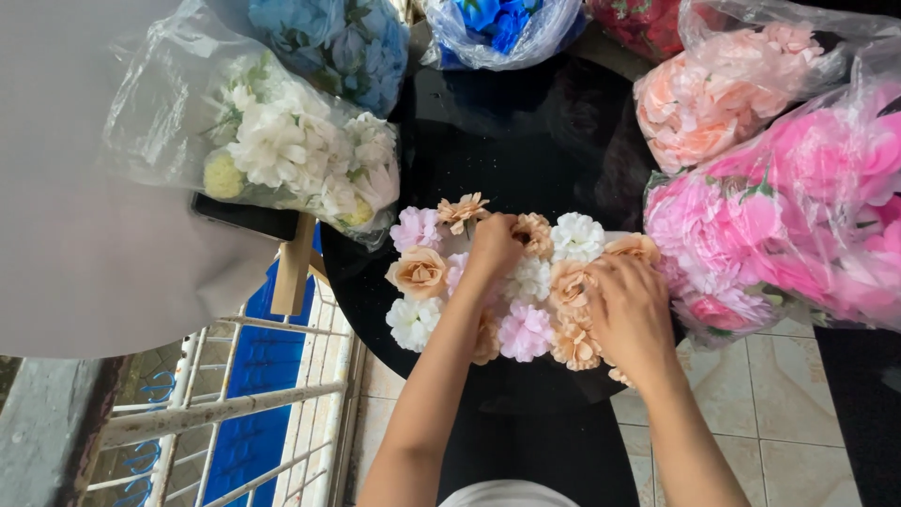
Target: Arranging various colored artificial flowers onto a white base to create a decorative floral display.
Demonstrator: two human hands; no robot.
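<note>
A cluster of artificial flowers (526, 330) in peach, pale pink and white lies on a round black table (511, 141). My left hand (494, 246) reaches into the middle of the cluster, fingers closed on a peach flower (537, 232) near the top. My right hand (631, 314) rests palm down on the right side of the cluster, pressing on peach blooms (570, 284). A peach rose (419, 272) and a white flower (413, 321) sit at the cluster's left edge.
Clear plastic bags of artificial flowers ring the table: white ones (282, 155) at left, blue ones (502, 28) at the back, peach-pink ones (713, 99) and bright pink ones (798, 216) at right. A metal railing (225, 408) and tiled floor (798, 413) lie below.
</note>
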